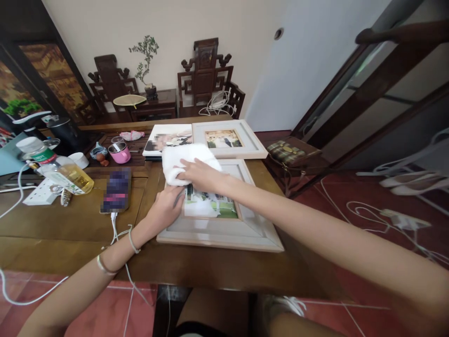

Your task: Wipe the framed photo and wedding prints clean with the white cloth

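A white cloth is bunched under my right hand, whose fingers press into it over the upper left part of a picture frame. That frame lies flat near the table's front edge, with a light wooden border and a green and white photo inside. My left hand grips the frame's left side, its thumb lying over the border. Behind the cloth rests a second framed photo, next to a stack of photo panels. The cloth and my right arm hide part of the nearer frame.
On the wooden table, to the left, lie a phone on a white cable, a pink cup, a tilted bottle and a power strip. A plaid bag sits to the right, with cables on the floor.
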Demonstrator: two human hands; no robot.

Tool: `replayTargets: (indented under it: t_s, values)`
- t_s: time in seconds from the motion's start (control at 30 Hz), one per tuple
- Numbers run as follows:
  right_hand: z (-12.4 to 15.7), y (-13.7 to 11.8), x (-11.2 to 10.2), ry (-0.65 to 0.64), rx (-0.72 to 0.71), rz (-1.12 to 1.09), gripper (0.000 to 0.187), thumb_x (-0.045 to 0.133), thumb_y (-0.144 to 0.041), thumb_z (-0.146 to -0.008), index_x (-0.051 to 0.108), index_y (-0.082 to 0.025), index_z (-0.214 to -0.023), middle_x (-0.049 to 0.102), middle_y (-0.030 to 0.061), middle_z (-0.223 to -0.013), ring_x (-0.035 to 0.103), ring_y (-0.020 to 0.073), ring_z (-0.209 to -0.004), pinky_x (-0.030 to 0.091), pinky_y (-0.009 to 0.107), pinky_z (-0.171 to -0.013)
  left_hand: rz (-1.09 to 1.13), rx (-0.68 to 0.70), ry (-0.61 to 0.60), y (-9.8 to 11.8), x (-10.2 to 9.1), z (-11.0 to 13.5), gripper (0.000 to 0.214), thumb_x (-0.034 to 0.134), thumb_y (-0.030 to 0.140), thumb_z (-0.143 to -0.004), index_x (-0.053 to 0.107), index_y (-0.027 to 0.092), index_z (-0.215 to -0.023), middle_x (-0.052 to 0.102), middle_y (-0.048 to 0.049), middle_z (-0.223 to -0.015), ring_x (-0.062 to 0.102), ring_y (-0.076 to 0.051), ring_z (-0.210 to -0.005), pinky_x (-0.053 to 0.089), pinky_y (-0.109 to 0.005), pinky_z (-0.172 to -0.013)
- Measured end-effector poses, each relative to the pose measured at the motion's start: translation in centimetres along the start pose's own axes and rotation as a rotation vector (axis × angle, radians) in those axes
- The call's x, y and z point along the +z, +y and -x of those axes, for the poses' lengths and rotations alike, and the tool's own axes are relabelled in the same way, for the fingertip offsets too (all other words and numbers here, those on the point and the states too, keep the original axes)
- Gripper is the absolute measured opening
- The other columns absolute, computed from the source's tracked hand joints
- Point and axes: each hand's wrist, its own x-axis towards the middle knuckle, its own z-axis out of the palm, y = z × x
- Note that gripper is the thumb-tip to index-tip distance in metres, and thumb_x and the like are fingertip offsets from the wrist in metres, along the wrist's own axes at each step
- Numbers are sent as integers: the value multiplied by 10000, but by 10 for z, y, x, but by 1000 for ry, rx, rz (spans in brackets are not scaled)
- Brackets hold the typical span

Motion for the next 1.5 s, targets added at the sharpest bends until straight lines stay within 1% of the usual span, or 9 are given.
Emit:
replayTargets:
  t_s: [0.17,0.47,0.6,0.87,0.97,1.13,1.27,1.37,1.5]
  values:
    - [30,22,-5,-56,130,-28,602,409,81,-681,647,-182,-1167,607,168,-1260,399,308,-1319,389,491,-955,6,18,16,-2,3,1,360,440,220,-916,559,145,-1247,538,-142,-1351,476,-263,-1286,383,-432,-1085]
    - [114,55,-13,-153,356,-26,651,342,106,-622,686,-181,-1095,702,94,-1115,441,266,-1299,464,376,-880,-10,-30,0,-3,4,2,385,438,227,-919,544,115,-1272,509,-158,-1379,442,-270,-1315,373,-465,-1092]
    - [141,25,-17,-190,367,-88,663,336,104,-607,678,-184,-1097,694,103,-1124,408,265,-1321,464,371,-894,-19,-36,0,-2,5,2,381,428,235,-928,541,131,-1276,510,-145,-1382,446,-256,-1313,370,-453,-1096]
    - [189,-63,-34,-282,321,-313,597,398,28,-671,688,-283,-1090,631,74,-1251,655,262,-1011,512,348,-828,-13,-20,16,-5,7,2,371,423,259,-935,543,154,-1270,519,-136,-1373,450,-255,-1309,366,-460,-1097]
    - [183,-58,-30,-238,361,-322,561,384,9,-693,692,-256,-1080,660,85,-1188,653,262,-1004,506,343,-831,-18,-3,2,-6,6,2,366,419,261,-936,545,157,-1264,511,-135,-1379,447,-258,-1310,363,-461,-1098]
    - [139,-2,-9,-103,536,-68,670,367,22,-701,537,-203,-1308,506,159,-1364,639,297,-1022,476,422,-863,-26,-7,-21,-5,5,2,375,418,261,-934,541,141,-1267,494,-144,-1392,433,-269,-1319,358,-459,-1101]
    - [103,37,5,10,492,161,579,366,17,-750,530,-87,-1296,513,211,-1347,421,382,-1275,381,553,-958,-28,-10,-10,-6,6,3,379,420,256,-933,537,144,-1276,501,-141,-1388,438,-265,-1317,360,-460,-1099]
    - [93,38,12,-17,370,219,503,396,15,-770,593,-63,-1226,431,209,-1430,289,411,-1350,266,623,-1025,-21,-13,15,-7,8,3,373,431,260,-931,548,147,-1266,519,-142,-1371,454,-263,-1306,367,-463,-1096]
    - [108,4,5,-122,274,149,545,400,81,-703,638,-71,-1168,443,206,-1423,351,380,-1326,292,582,-1037,-9,-12,31,-7,8,4,373,438,265,-927,552,158,-1266,527,-136,-1365,459,-261,-1303,373,-462,-1092]
